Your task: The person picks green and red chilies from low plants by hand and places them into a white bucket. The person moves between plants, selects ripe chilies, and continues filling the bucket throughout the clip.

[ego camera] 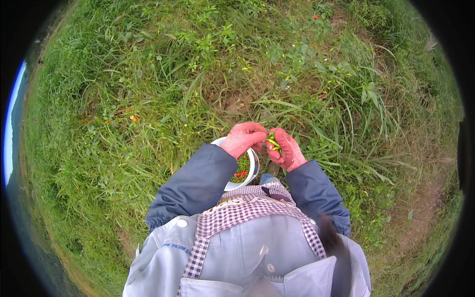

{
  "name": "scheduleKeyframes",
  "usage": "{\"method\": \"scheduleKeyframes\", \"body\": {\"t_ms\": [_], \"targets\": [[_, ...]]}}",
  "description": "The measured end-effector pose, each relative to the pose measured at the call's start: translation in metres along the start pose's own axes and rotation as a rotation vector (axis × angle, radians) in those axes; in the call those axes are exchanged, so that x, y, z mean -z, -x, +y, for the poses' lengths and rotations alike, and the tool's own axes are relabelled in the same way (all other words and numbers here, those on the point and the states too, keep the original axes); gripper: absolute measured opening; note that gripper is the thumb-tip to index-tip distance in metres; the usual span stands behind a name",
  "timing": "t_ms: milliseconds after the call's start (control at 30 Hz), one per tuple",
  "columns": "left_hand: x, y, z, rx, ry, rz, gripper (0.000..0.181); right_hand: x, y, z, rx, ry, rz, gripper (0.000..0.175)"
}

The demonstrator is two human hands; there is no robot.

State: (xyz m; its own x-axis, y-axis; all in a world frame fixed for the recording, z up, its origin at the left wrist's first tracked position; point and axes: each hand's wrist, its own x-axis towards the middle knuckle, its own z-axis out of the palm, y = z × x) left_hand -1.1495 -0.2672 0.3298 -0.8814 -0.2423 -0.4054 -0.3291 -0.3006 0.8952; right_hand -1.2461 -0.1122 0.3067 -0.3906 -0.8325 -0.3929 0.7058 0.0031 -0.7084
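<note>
Red-pink gloves cover both my hands. My right hand [286, 150] is closed around several green chili peppers [273, 144], which show between the thumb and fingers. Beside it on the left, my left hand [245, 139] has its thumb and fingertips together at the tips of the right hand; whether something is pinched there is too small to tell. Below my left hand stands a white bucket [253, 169], partly hidden by that hand and the dark blue sleeve. Green chilies and a few red chilies [241, 175] lie inside it.
Tall grass and weeds [167, 74] surround me, with low chili plants [293, 63] ahead. Small red chilies [321, 96] show among the growth at the right. A patch of bare soil [237, 103] lies just beyond my hands. A checkered apron [252, 211] covers my front.
</note>
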Motion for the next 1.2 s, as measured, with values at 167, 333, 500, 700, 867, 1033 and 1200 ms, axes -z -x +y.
{"method": "scheduleKeyframes", "body": {"t_ms": [167, 333, 500, 700, 867, 1033, 1200], "targets": [[0.006, -0.002, -0.004, -0.039, -0.097, 0.009, 0.019, 0.0, -0.009, 0.003, 0.012, 0.177, 0.053, 0.027], [0.008, -0.003, -0.005, -0.021, -0.087, 0.024, 0.019, 0.008, -0.017, 0.009, 0.047, 0.125, -0.004, 0.028], [0.01, 0.003, -0.002, 0.063, 0.146, -0.004, 0.022, 0.013, -0.029, 0.021, 0.214, -0.395, -0.108, 0.024], [0.016, 0.005, -0.004, 0.051, 0.219, 0.102, 0.021, 0.036, -0.027, 0.0, 0.167, -0.452, -0.142, 0.021], [0.01, 0.002, -0.002, -0.055, -0.011, 0.16, 0.02, 0.019, -0.007, 0.001, -0.113, -0.073, -0.035, 0.028], [0.004, 0.005, 0.006, -0.081, -0.155, 0.153, 0.021, -0.001, -0.01, 0.002, -0.036, 0.312, 0.047, 0.029], [0.011, 0.002, -0.004, -0.025, -0.022, 0.136, 0.021, 0.001, -0.002, -0.004, -0.054, 0.208, -0.274, 0.039]]}}
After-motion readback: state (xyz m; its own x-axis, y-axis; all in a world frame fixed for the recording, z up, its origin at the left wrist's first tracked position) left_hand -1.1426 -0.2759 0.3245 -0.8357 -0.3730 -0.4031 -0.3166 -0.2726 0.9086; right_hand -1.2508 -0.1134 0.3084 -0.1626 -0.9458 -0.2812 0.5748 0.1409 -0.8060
